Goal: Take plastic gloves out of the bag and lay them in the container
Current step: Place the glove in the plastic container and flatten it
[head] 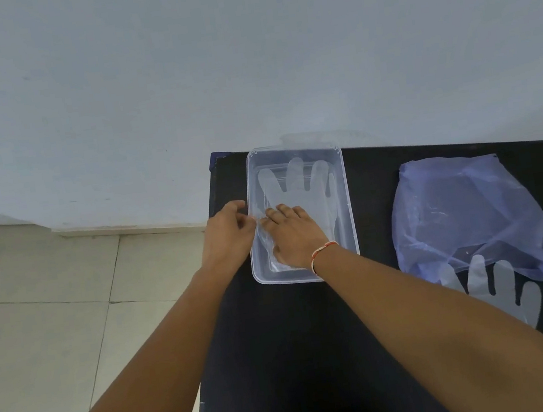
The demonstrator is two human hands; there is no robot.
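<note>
A clear plastic container stands at the back left of the black table. A clear plastic glove lies flat inside it, fingers pointing away from me. My right hand rests palm down on the glove's lower part, fingers spread. My left hand is at the container's left rim, its fingers pinched on the glove's edge. To the right lies a bluish translucent bag. More clear gloves stick out of its near opening, partly hidden by my right forearm.
The black table stands against a pale wall. Its left edge runs close beside my left hand, with a tiled floor below. My right wrist carries a thread bracelet.
</note>
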